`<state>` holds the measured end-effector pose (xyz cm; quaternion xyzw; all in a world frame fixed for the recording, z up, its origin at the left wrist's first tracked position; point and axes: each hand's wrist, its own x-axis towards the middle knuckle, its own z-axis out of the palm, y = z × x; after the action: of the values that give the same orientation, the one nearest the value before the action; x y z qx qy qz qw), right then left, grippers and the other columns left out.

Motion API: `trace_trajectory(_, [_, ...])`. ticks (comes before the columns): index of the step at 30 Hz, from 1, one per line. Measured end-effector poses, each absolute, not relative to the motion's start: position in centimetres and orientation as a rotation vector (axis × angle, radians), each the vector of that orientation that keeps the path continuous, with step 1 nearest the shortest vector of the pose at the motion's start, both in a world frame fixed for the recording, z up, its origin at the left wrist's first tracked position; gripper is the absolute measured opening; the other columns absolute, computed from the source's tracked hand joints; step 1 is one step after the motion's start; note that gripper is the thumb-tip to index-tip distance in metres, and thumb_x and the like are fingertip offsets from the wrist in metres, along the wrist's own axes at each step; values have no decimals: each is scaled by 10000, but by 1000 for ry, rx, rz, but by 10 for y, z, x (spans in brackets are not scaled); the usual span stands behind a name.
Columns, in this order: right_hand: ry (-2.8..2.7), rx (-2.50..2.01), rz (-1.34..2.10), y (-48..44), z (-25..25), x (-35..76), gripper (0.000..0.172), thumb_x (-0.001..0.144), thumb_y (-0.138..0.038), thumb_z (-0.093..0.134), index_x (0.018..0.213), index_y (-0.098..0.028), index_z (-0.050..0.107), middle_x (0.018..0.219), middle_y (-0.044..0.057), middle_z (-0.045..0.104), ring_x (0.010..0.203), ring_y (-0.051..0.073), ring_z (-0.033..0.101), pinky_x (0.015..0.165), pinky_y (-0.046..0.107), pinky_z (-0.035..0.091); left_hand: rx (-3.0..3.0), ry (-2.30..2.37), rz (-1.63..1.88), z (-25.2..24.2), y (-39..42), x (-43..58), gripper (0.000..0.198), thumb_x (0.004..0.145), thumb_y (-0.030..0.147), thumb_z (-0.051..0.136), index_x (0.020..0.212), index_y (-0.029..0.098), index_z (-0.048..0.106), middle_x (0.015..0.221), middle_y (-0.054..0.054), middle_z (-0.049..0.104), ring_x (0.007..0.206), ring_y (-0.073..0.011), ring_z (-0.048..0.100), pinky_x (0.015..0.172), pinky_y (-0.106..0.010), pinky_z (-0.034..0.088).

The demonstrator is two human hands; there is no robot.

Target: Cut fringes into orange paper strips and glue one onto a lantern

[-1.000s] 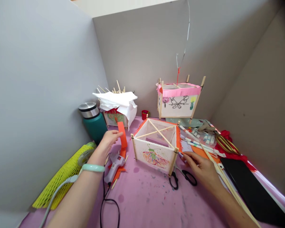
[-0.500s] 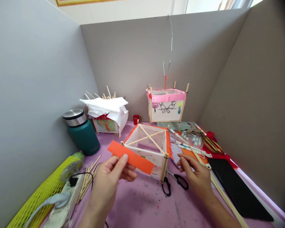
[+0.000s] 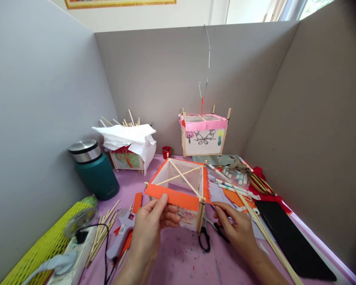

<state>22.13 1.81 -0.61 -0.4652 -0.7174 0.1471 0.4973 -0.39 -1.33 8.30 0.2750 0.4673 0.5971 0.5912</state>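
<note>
My left hand (image 3: 154,221) pinches an orange paper strip (image 3: 173,198) between thumb and fingers, along the top front edge of a small box-shaped lantern (image 3: 190,217). The lantern has wooden corner posts, drawn-on white sides and two crossed sticks (image 3: 185,178) on top. Orange fringed paper (image 3: 207,184) runs down its right edge. My right hand (image 3: 235,227) is closed, its fingertips at the low end of that fringe, beside the front right post; what they grip is hidden. Black-handled scissors (image 3: 205,239) lie beneath, partly covered by the lantern and my right hand.
At left are a glue gun (image 3: 121,235), wooden sticks (image 3: 99,233), a power strip (image 3: 74,257) and a teal bottle (image 3: 97,176). Behind hangs a pink-trimmed lantern (image 3: 203,142). Markers (image 3: 233,188), long sticks (image 3: 273,241) and a black tablet-like slab (image 3: 293,237) lie at right.
The orange strip has moved down and right, from in front of the lantern onto its top front edge. My right hand has come left to the fringe. The glue gun now shows.
</note>
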Motion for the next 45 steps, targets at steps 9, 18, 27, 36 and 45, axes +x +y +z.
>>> trace_trajectory(9, [-1780, -1143, 332, 18, -9, 223, 197, 911, -289, 494, 993, -199, 649, 661, -6, 661, 496, 118, 606, 503, 212, 482, 646, 1107, 1363, 83, -12, 2, 370, 700, 436, 698, 607, 80, 657, 519, -76, 655, 430, -134, 596, 437, -221, 470])
trace_trajectory(18, [-1838, -1115, 293, 17, -11, 223, 206, 905, -291, 504, 1009, -194, 652, 709, 26, 693, 539, 148, 643, 503, 219, 510, 644, 1078, 1365, 82, -9, 1, 376, 722, 426, 683, 569, 84, 639, 478, -60, 630, 390, -125, 574, 404, -211, 447])
trace_trajectory(27, [-1874, -1085, 191, 17, -9, 219, 210, 903, -275, 502, 976, -175, 671, 753, 52, 718, 595, 160, 678, 522, 216, 529, 636, 1067, 1361, 79, -12, 1, 372, 725, 418, 682, 562, 87, 637, 466, -57, 631, 379, -123, 571, 400, -205, 434])
trace_trajectory(36, [-1882, -1080, 207, 15, -4, 218, 212, 910, -262, 480, 980, -188, 666, 719, 33, 716, 561, 149, 669, 538, 222, 527, 626, 1076, 1356, 80, -10, -1, 356, 701, 419, 702, 567, 93, 653, 493, -59, 645, 399, -121, 579, 411, -205, 441])
trace_trajectory(45, [-2028, -963, 222, 12, -2, 213, 191, 910, -232, 475, 941, -199, 660, 774, 45, 724, 657, 151, 673, 599, 238, 498, 637, 1106, 1334, 82, -11, -1, 362, 654, 434, 733, 570, 89, 659, 498, -64, 644, 402, -127, 576, 414, -220, 454])
